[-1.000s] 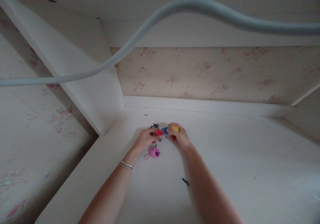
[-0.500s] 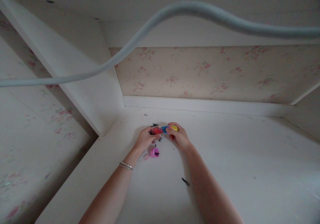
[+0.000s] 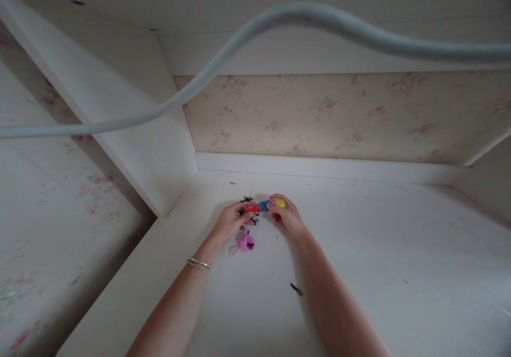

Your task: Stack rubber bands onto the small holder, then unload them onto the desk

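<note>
Both my hands meet over a small colourful container [image 3: 264,206] with red, blue and yellow sections, held just above a white desk surface [image 3: 359,250]. My left hand [image 3: 230,222] pinches its red end, a thin bracelet on that wrist. My right hand [image 3: 288,218] closes on its yellow end. A small pink cup-like piece [image 3: 246,243] with something black in it lies on the desk just below my left hand. Tiny black elastic bands [image 3: 246,200] lie scattered beside the container.
One more black band [image 3: 296,289] lies on the desk near my right forearm. A white side panel [image 3: 131,133] rises on the left, floral wallpaper [image 3: 339,117] forms the back wall, and a pale blurred cord [image 3: 279,16] crosses the top of the view.
Hardly anything has moved. Both hands keep their hold on the colourful container, my left fingers shifting slightly at its red end.
</note>
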Action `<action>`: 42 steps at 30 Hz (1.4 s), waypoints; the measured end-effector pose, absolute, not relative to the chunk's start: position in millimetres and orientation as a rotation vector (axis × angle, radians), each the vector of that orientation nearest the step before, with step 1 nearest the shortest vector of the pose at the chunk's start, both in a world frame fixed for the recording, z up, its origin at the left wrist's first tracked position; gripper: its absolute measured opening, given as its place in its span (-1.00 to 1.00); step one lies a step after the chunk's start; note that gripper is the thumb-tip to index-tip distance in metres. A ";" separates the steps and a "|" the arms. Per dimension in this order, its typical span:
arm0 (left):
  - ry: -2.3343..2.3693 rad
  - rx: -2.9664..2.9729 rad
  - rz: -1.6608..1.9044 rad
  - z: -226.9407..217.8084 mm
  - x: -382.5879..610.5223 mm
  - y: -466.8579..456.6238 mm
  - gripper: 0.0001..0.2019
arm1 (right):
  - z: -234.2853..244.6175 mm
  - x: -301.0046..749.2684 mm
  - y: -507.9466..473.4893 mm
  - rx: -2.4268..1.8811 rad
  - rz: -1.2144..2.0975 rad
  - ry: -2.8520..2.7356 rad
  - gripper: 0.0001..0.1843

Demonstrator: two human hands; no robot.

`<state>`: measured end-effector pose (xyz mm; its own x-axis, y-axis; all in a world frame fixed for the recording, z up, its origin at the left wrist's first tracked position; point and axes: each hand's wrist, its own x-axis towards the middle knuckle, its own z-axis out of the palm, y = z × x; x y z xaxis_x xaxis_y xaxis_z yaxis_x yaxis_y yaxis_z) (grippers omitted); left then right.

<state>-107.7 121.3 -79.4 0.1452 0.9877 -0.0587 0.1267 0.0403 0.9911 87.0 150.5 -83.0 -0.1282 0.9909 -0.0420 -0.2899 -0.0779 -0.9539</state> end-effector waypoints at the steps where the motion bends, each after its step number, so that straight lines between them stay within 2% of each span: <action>1: 1.219 1.319 1.014 -79.0 -106.1 120.8 -0.51 | -83.9 87.3 150.9 -0.971 1.459 -1.044 -0.53; 17: 1.199 1.212 1.138 -84.1 -112.2 125.2 -0.52 | -86.9 93.5 155.7 -0.955 1.407 -0.863 -0.55; 27: 1.327 1.213 1.242 -87.7 -108.7 129.5 -0.53 | -88.4 91.5 155.7 -0.923 1.354 -0.839 -0.38; 34: 1.290 1.471 1.263 -85.9 -103.8 127.8 -0.71 | -85.9 91.5 152.9 -0.879 1.431 -0.889 -0.47; 42: 1.325 1.412 1.221 -86.7 -112.9 130.0 -0.61 | -85.2 92.3 153.8 -0.883 1.438 -0.857 -0.48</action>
<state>-112.9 130.0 -86.7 -0.0269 0.9936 0.1094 0.1901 -0.1023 0.9764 92.3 153.8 -85.2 -0.0301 0.9988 -0.0374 -0.4428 -0.0469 -0.8954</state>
